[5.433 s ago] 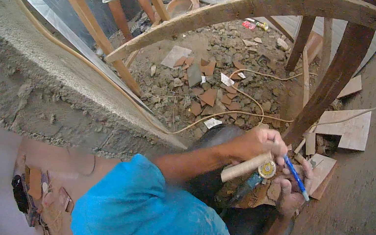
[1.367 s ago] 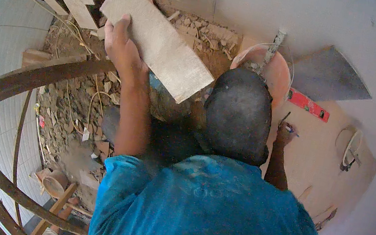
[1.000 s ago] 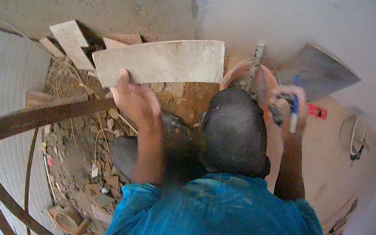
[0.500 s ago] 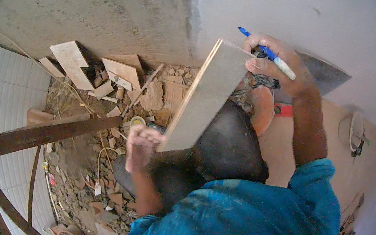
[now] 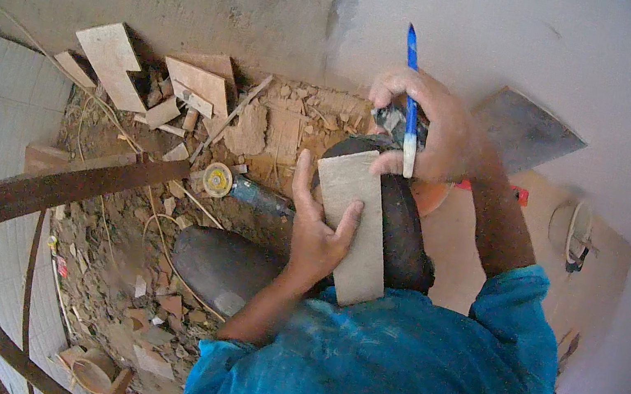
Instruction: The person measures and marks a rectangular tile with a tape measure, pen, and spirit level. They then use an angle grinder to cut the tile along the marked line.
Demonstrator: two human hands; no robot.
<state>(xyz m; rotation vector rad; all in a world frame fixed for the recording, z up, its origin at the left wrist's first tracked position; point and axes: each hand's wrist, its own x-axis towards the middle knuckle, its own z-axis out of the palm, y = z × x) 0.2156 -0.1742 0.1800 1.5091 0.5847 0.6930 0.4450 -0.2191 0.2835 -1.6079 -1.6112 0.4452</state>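
My left hand (image 5: 318, 243) is closed on the long edge of a narrow grey tile piece (image 5: 356, 241), its thumb lying across the face. The tile is upright in front of my lap, its lower end against my blue shirt. Above its top end is my right hand (image 5: 439, 130), fingers curled, with a blue pen (image 5: 413, 76) with a white end held across them. The right thumb is close to the tile's upper corner; whether it touches I cannot tell. Something dark and crumpled (image 5: 388, 119) shows by the right fingers, partly hidden.
An angle grinder (image 5: 253, 193) with a yellow disc lies on rubble left of my knees. Cut tiles (image 5: 116, 64) lean at the wall. A rusty metal frame (image 5: 64, 201) stands at left. On the right are a dark grey tile (image 5: 531, 133), a red tool (image 5: 520, 196) and a bucket (image 5: 573, 228).
The tile has come down and turned its face up toward me. My left hand, blurred at its lower end before, now grips its side. My right hand has shifted left, the pen more upright.
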